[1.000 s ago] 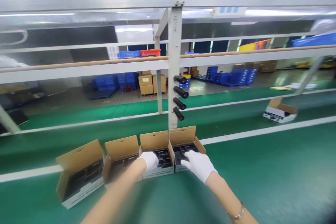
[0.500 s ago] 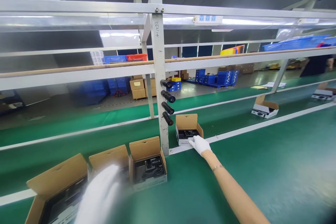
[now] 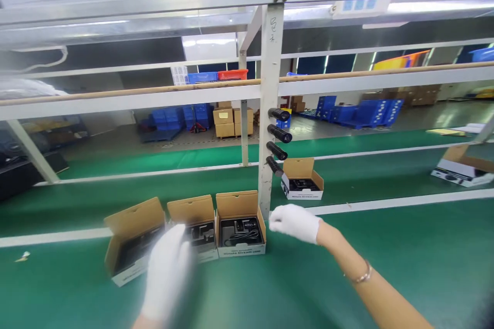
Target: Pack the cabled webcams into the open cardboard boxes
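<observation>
My left hand (image 3: 168,267), in a white glove and smeared by motion, is in front of the left and middle boxes; its fingers cannot be made out. The left open box (image 3: 133,270) stands at an angle, partly behind that hand. Beside it are the middle open box (image 3: 206,255) and the right open box (image 3: 243,249), which shows a black device and a coiled cable in a dark tray. Gloved in white, my right hand (image 3: 295,222) hovers by the post's foot, fingers curled together, nothing visible in them. Behind it, another open box (image 3: 304,194) sits on the far strip.
A white metal post (image 3: 270,72) with several black ribbed rolls (image 3: 278,133) sticking out rises behind the boxes. Farther right lies an open box (image 3: 461,172). A pale rail (image 3: 370,218) divides the green surface (image 3: 386,262). Shelf beams (image 3: 154,95) cross above.
My right hand has left the box behind the post and drawn back toward me. That box is farther back on the far strip. The view has turned left, and my left hand is still blurred.
</observation>
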A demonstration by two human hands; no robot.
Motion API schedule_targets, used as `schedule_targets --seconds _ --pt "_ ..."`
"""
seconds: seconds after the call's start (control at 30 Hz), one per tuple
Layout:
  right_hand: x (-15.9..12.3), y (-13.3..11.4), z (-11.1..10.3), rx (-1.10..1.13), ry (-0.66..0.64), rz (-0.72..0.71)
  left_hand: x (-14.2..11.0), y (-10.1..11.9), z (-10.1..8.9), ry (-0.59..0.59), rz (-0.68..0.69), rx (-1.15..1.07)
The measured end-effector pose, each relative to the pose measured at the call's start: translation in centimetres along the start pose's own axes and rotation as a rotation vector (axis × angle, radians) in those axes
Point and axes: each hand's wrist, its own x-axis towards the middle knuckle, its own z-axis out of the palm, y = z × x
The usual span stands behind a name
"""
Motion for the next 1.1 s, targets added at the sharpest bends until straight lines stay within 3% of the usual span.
schedule_targets --seconds 0.13,0.23,0.4,0.57,0.73,0.9,1.1 --pt "2.3 -7.3 4.2 -0.077 -0.114 -0.152 0.4 0.1 1.0 0.12 -0.158 0.026" --pt "4.5 -8.8 7.1 -0.14 -0.213 -0.152 0.4 -1.6 0.6 0.088 -0.318 0.021" --pt "5.4 -7.5 8.9 -0.133 -0.164 -0.15 0.0 -2.8 0.4 -0.184 -0.288 0.113" --pt "5.1 -7.1 9.6 -0.148 -0.009 -0.146 1.3 -4.2 0.8 -0.288 -0.214 0.249" --pt "5.2 -6.8 10.5 -0.185 -0.068 -0.153 1.8 -5.4 1.3 -0.377 -0.169 0.249" --pt "3.1 -5.2 10.1 -0.258 -0.114 -0.11 0.2 -2.5 2.1 -0.401 -0.09 0.239" --pt "-1.2 -0.2 7.7 -0.342 -0.185 -0.025 -0.7 3.0 3.9 -0.458 0.025 0.189"
